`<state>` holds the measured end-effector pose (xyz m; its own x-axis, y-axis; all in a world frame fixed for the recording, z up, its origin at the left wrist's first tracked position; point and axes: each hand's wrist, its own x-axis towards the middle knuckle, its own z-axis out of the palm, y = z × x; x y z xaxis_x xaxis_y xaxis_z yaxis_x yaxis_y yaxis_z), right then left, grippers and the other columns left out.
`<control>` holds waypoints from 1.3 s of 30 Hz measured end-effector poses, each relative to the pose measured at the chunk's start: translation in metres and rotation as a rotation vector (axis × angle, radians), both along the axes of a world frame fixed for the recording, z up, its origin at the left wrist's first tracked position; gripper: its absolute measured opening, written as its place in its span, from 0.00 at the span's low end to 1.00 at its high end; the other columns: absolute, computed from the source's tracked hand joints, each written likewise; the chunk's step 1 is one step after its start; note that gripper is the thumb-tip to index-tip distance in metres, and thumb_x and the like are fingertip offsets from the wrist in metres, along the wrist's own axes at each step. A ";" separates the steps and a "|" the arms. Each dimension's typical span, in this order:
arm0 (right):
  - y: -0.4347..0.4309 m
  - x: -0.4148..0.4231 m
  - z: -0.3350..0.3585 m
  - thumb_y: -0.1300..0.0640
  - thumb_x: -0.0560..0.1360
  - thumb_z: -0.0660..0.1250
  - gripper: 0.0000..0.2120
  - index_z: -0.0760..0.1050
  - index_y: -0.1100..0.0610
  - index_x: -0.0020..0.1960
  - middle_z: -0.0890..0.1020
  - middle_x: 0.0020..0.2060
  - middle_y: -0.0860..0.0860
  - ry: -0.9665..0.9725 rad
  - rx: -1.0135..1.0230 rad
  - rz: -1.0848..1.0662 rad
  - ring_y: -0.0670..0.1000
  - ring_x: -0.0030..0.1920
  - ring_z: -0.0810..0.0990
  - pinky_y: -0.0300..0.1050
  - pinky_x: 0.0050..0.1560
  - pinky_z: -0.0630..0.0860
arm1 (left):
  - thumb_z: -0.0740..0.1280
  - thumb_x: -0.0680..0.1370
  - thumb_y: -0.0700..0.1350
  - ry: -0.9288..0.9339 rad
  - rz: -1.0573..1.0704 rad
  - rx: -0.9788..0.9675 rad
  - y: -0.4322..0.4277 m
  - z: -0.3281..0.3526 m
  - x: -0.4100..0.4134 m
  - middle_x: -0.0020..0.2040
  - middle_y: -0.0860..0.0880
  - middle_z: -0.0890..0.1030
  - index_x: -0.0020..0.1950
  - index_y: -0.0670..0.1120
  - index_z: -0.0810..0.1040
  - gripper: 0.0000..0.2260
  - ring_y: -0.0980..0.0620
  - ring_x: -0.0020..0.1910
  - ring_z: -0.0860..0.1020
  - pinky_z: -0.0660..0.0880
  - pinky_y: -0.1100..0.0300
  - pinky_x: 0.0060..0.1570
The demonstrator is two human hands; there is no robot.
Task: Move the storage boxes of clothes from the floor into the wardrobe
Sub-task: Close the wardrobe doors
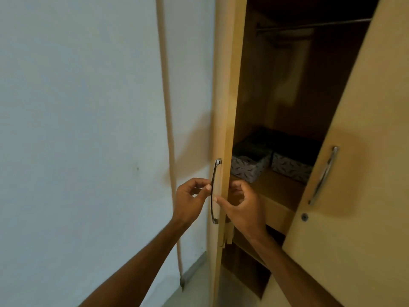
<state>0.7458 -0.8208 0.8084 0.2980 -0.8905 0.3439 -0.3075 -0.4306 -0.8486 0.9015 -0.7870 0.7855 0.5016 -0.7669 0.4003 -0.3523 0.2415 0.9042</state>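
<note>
Both arms up at the wardrobe. L hand (191,197) half curled, thumb and fingertips touching the left door (228,107) handle (214,191), not wrapped round it. R hand (242,204) loosely cupped w/ thumb on the door's edge, holding nothing else. Past them, inside on a shelf (274,185): two patterned boxes (250,165) side by side. Rail (314,25) up top. Right door (354,173) ajar.

I see my left hand (192,197) and right hand (240,204) at the door handle (215,191); two storage boxes (251,166) sit inside the wardrobe (230,85).
</note>
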 end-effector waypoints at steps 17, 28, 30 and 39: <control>-0.143 -0.133 -0.014 0.38 0.68 0.70 0.31 0.73 0.53 0.66 0.75 0.66 0.55 0.544 -0.597 -0.737 0.57 0.69 0.67 0.58 0.65 0.67 | 0.72 0.75 0.42 0.014 -0.296 0.034 -0.168 -0.006 -0.130 0.42 0.50 0.84 0.45 0.47 0.83 0.01 0.50 0.42 0.82 0.81 0.49 0.47; -0.217 -0.152 -0.009 0.36 0.68 0.67 0.51 0.49 0.60 0.78 0.51 0.77 0.64 0.685 -0.543 -0.961 0.66 0.77 0.48 0.73 0.70 0.51 | 0.72 0.75 0.44 -0.046 -0.280 0.001 -0.254 -0.009 -0.165 0.40 0.55 0.83 0.44 0.49 0.82 0.01 0.59 0.40 0.80 0.79 0.58 0.44; -0.224 -0.154 -0.009 0.35 0.68 0.68 0.52 0.48 0.62 0.78 0.51 0.77 0.64 0.672 -0.501 -0.965 0.65 0.77 0.48 0.73 0.70 0.51 | 0.72 0.75 0.44 -0.045 -0.272 -0.008 -0.261 -0.008 -0.169 0.39 0.55 0.83 0.44 0.48 0.82 0.01 0.60 0.39 0.80 0.78 0.60 0.43; -0.235 -0.161 -0.018 0.35 0.69 0.66 0.51 0.47 0.62 0.78 0.48 0.78 0.62 0.699 -0.531 -0.933 0.64 0.78 0.42 0.73 0.71 0.48 | 0.70 0.77 0.43 -0.076 -0.319 -0.029 -0.266 -0.010 -0.170 0.42 0.52 0.83 0.46 0.48 0.81 0.01 0.58 0.41 0.80 0.77 0.65 0.43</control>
<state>0.5853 -1.0562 0.7901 -0.1020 -0.6609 0.7435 -0.9833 -0.0462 -0.1760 0.7312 -1.0527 0.7756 0.2063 -0.8684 0.4509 -0.3208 0.3753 0.8696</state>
